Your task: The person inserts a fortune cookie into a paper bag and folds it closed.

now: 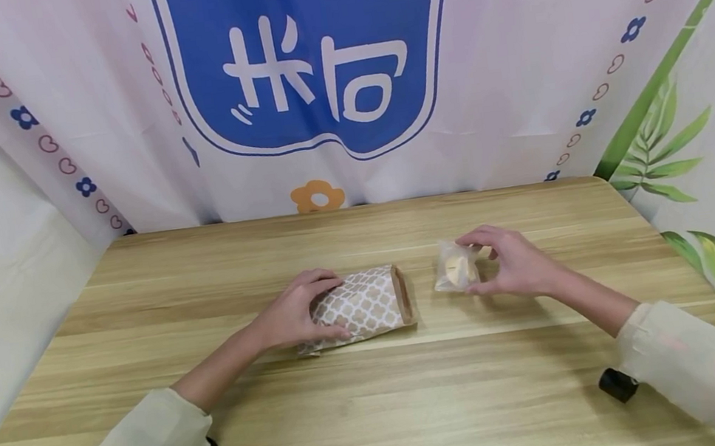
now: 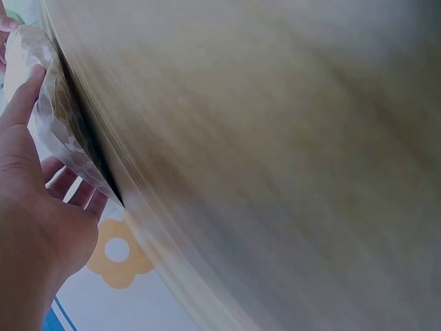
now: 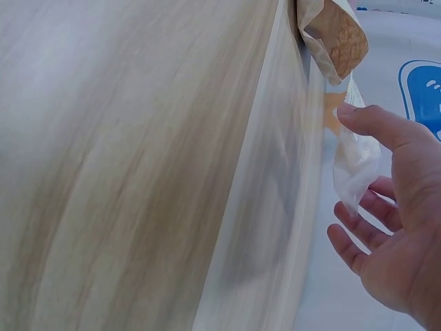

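A paper bag (image 1: 367,302) with a tan-and-white lattice print lies flat on the wooden table, its brown open end facing right. My left hand (image 1: 298,312) grips the bag's left part, thumb on the near side and fingers along the far side. In the left wrist view, the thumb of the left hand (image 2: 41,207) lies against the bag (image 2: 58,117). To the right, my right hand (image 1: 516,263) holds a small clear packet (image 1: 455,268) with a pale round item inside, between thumb and fingers. The right wrist view shows the packet (image 3: 355,162) beside the right hand (image 3: 406,214).
The wooden table (image 1: 407,410) ends at the back against a printed cloth (image 1: 501,86) with a blue sign. Another cloth with green leaves (image 1: 662,141) hangs at the right. Black straps (image 1: 618,384) show under the sleeves.
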The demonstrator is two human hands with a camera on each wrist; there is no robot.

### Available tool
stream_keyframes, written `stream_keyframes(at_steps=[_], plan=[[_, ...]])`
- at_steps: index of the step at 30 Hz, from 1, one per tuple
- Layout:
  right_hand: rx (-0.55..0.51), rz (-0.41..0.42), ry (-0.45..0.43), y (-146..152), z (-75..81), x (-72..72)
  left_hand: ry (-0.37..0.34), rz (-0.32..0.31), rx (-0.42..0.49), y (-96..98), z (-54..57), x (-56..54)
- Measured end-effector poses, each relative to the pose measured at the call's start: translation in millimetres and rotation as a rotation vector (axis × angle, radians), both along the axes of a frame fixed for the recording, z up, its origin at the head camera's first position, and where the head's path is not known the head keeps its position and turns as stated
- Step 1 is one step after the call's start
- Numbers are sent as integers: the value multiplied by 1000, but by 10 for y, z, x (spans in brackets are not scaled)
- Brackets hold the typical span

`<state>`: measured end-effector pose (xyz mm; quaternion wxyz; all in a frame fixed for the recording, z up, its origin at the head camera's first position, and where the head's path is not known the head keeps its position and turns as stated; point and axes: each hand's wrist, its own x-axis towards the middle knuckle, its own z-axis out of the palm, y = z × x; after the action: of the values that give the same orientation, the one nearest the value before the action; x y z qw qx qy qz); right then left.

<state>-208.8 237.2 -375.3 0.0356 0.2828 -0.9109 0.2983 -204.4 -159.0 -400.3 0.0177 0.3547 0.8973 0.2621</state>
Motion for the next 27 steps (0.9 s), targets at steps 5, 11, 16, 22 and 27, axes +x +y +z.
stream_keyframes(at_steps=[5, 11, 16, 22, 27], plan=[[-9, 17, -20, -39, 7, 2, -3, -4, 4, -10, 12, 6], [-15, 29, -21, -77, 0, -1, -6, -2, 0, -20, 13, 7], [-18, 42, -19, -126, 1, -3, 8, -14, 2, -30, 16, 3], [-9, 47, -32, -178, 13, 17, 11, -38, -6, -39, 24, 5], [-11, 58, -41, -208, 16, 34, 5, -39, -6, -43, 25, 8]])
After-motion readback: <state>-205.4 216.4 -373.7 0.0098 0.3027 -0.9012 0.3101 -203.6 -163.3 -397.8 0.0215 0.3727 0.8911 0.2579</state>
